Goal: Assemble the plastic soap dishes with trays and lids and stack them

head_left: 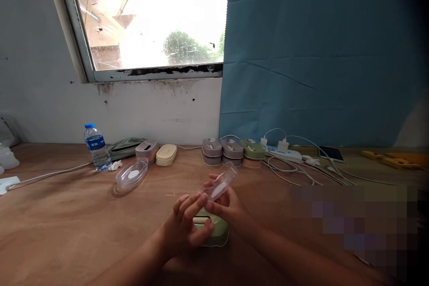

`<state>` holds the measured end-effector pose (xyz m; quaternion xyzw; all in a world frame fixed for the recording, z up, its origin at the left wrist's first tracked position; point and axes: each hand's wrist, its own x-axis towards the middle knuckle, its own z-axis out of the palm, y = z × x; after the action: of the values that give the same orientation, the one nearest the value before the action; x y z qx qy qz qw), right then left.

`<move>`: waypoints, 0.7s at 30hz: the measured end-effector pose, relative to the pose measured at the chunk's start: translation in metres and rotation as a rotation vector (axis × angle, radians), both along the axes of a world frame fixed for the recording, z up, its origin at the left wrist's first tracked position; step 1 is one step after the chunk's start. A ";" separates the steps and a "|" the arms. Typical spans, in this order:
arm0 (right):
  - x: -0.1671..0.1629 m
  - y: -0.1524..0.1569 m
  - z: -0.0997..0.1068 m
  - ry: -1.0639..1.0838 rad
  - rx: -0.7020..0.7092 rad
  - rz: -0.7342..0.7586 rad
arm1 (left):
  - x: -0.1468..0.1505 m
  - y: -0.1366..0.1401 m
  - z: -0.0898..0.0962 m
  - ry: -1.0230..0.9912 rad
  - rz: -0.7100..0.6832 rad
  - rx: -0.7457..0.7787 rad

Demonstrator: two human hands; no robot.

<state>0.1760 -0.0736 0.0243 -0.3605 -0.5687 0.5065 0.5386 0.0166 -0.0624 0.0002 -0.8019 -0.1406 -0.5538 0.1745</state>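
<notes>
Over the wooden table, my right hand (231,208) grips a small clear plastic oval tray (225,181), held tilted, with a white oval patch on it. My left hand (186,223) is at the tray's lower edge, its fingertips at or touching the rim and its thumb spread away. Directly beneath both hands sits a green lidded box (217,230) with a cream bar in its top; my left hand hides part of it. A second clear oval tray (131,174) with a white patch lies on the table to the left.
Along the wall stand a water bottle (96,147), a green pouch (122,147), a greyish box (147,149), stacked cream lids (166,154), two mauve boxes (221,151) and another green box (254,149). To the right are a power strip (286,153), loose cables and a phone (331,153).
</notes>
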 end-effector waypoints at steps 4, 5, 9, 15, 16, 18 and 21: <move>0.013 0.022 0.003 -0.060 0.248 -0.065 | -0.014 0.007 0.012 0.076 -0.014 -0.017; 0.021 0.025 0.004 -0.162 0.324 -0.068 | -0.020 0.012 0.014 0.048 -0.046 -0.077; 0.045 0.022 0.007 -0.593 0.516 0.013 | -0.043 0.034 0.016 -0.172 -0.195 -0.460; 0.041 0.005 -0.001 -0.839 0.537 0.189 | -0.056 0.048 0.014 0.094 -0.342 -0.972; 0.039 0.004 -0.004 -0.883 0.541 0.197 | -0.056 0.047 0.014 0.210 -0.360 -1.027; 0.037 0.004 -0.007 -0.939 0.549 0.191 | -0.057 0.045 0.013 0.410 -0.394 -1.140; 0.036 0.006 -0.010 -0.959 0.537 0.192 | -0.056 0.043 0.011 0.517 -0.413 -1.266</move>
<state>0.2118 -0.0678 0.0145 -0.3471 -0.8895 0.1697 0.2440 -0.0396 -0.0195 0.0115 -0.8650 -0.2346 -0.1799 -0.4054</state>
